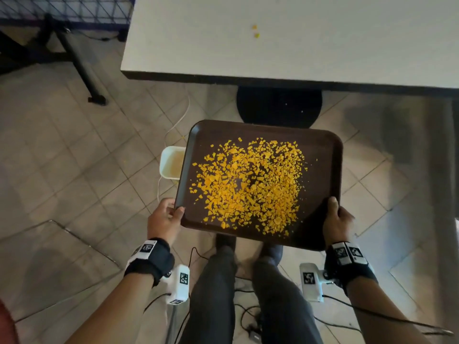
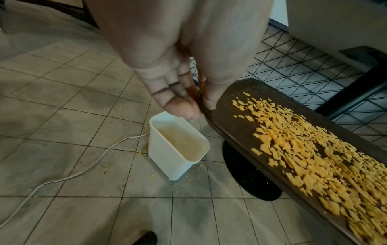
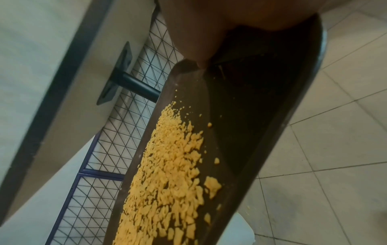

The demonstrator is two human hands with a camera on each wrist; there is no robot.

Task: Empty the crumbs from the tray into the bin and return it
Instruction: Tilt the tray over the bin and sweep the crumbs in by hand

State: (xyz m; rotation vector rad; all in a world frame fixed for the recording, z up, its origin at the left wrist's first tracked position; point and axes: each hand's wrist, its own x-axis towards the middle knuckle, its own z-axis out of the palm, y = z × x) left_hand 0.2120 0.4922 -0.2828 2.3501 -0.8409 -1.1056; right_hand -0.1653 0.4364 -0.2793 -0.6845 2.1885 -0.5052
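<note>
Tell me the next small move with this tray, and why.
Probably shift the tray left until its left edge is over the bin, then tip. Both the left hand and right hand hold it, the crumbs still lie on it, and the bin stands beside it.

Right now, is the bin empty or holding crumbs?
Empty, it seems: the bin shows bare pale inside; the crumbs lie on the tray.

The tray (image 1: 323, 150) hides most of the bin (image 1: 171, 162), and probably the fingers beneath it.
</note>
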